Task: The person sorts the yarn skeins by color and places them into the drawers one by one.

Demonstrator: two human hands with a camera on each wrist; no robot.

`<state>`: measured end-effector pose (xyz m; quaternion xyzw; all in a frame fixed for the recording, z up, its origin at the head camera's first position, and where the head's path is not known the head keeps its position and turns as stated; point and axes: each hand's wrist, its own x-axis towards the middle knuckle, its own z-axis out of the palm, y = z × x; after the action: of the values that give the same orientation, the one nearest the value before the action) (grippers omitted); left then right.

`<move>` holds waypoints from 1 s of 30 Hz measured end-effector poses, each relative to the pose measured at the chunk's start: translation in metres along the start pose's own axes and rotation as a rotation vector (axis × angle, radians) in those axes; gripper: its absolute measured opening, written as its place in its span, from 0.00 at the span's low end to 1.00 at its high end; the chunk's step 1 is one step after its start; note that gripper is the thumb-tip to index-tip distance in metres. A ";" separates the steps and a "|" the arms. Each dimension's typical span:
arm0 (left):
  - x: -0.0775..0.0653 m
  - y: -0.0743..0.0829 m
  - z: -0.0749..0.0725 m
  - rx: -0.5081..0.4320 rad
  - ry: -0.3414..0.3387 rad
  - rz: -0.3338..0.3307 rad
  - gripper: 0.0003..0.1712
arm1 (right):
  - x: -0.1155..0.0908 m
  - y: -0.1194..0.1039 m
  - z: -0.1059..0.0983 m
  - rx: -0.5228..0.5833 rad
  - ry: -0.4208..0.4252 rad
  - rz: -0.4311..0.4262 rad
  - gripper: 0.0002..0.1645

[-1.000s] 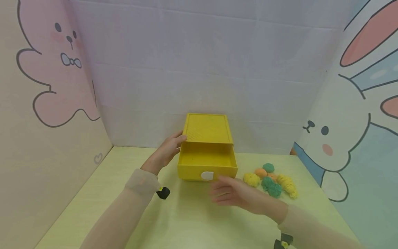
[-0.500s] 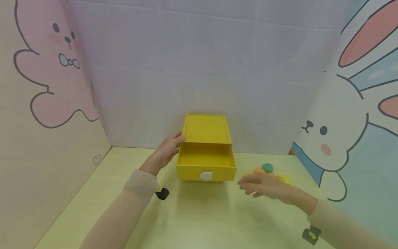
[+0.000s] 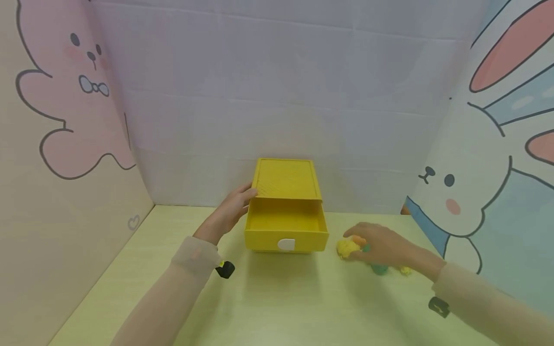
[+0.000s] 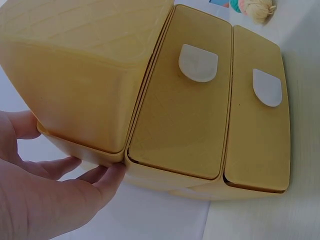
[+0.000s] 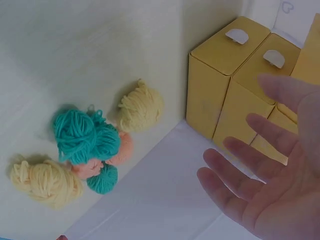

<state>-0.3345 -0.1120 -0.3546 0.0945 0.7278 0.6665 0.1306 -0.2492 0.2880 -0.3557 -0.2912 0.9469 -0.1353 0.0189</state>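
Note:
A yellow drawer cabinet [image 3: 285, 178] stands against the back wall, its top drawer [image 3: 261, 240] pulled out and bare inside. My left hand [image 3: 231, 209] rests on the cabinet's left side, the thumb at the top edge and the fingers along the side. To the right of the cabinet, my right hand [image 3: 383, 245] hovers over balls of yarn, holding nothing that I can see. A yellow yarn ball [image 3: 347, 248] lies by its fingertips; orange yarn [image 3: 358, 240] and green yarn [image 3: 379, 269] are partly hidden. Its fingers are spread in the right wrist view.
Two lower drawers with white handles [image 4: 198, 63] are closed in the left wrist view. A longer yellow yarn bundle [image 5: 46, 182] lies beyond the green yarn. Printed side walls [image 3: 86, 144] and a pale back wall [image 3: 294, 96] enclose the table.
My right hand has moved right, from in front of the drawer to above the yarn. The left hand stays on the cabinet, and the drawer remains pulled out.

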 end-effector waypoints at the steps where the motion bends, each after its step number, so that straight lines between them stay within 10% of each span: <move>1: 0.000 0.000 0.000 0.000 0.001 0.000 0.37 | 0.002 0.002 0.000 -0.027 0.005 -0.003 0.27; 14: 0.001 -0.004 -0.004 -0.002 -0.005 0.007 0.36 | 0.029 0.026 0.012 -0.139 -0.055 -0.083 0.34; 30: 0.001 -0.002 -0.004 -0.005 -0.011 0.004 0.37 | 0.047 0.053 0.036 -0.020 -0.159 -0.050 0.33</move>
<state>-0.3364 -0.1154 -0.3565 0.0993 0.7253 0.6680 0.1338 -0.3129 0.2954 -0.4027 -0.3247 0.9361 -0.1027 0.0875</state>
